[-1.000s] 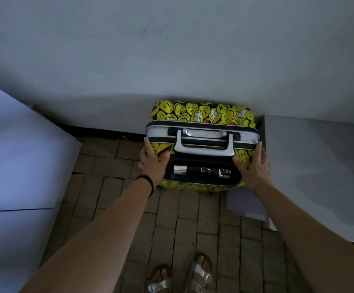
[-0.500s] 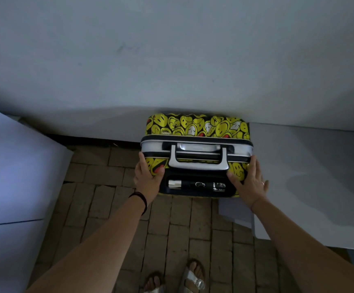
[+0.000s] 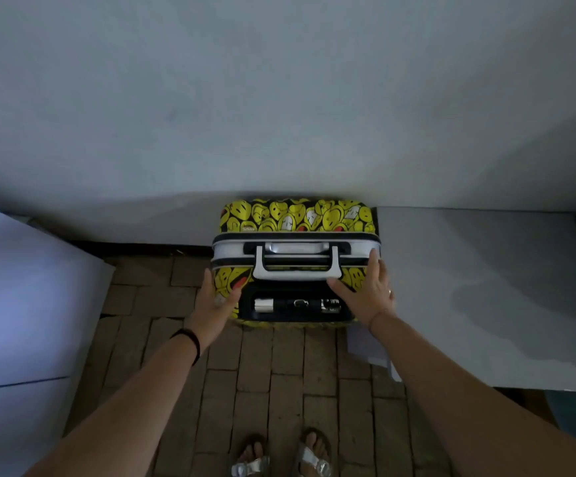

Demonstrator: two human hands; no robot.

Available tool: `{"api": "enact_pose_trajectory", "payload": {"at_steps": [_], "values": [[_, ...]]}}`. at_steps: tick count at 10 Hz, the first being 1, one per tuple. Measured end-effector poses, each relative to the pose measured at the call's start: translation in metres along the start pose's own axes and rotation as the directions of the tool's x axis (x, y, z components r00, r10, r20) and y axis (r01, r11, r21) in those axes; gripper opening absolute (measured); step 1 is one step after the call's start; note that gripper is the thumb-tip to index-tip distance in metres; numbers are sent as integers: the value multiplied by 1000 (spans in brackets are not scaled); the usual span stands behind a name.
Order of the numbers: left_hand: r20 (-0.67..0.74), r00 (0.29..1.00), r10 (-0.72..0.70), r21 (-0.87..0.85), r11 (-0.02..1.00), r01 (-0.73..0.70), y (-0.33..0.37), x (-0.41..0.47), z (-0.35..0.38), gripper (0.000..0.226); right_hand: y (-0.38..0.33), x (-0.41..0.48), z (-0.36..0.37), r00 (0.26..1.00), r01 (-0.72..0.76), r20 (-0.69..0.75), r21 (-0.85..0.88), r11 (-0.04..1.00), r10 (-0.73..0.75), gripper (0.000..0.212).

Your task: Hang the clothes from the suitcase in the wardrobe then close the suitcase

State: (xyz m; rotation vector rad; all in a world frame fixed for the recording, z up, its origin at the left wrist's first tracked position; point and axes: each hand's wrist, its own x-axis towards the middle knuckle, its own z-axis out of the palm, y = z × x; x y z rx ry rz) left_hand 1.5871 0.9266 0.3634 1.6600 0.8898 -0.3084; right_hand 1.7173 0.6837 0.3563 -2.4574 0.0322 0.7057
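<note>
**As the suitcase stands shut against the wall, both your hands lie flat on it**

Where you stand on the brick floor, the yellow face-print suitcase is upright at your 12 o'clock. Its far side meets the grey wall and its two shells are closed together.

Your left hand lies against its 9 o'clock side, fingers straight and thumb over the top edge. Your right hand is spread flat on the top at 3 o'clock, fingers released, thumb near the silver carry handle.

A grey slab stands just beside the case at 3 o'clock; contact cannot be judged. A white panel at 9 o'clock is well apart, with floor between. A pale sheet lies on the bricks under your right wrist.
</note>
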Motion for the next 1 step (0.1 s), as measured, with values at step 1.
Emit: {"api": "enact_pose_trajectory", "payload": {"at_steps": [1], "values": [[-25, 995, -97, -2, 995, 97, -9, -33, 0, 85, -4, -17, -2, 996, 67, 54, 92, 993, -73, 100]]}}
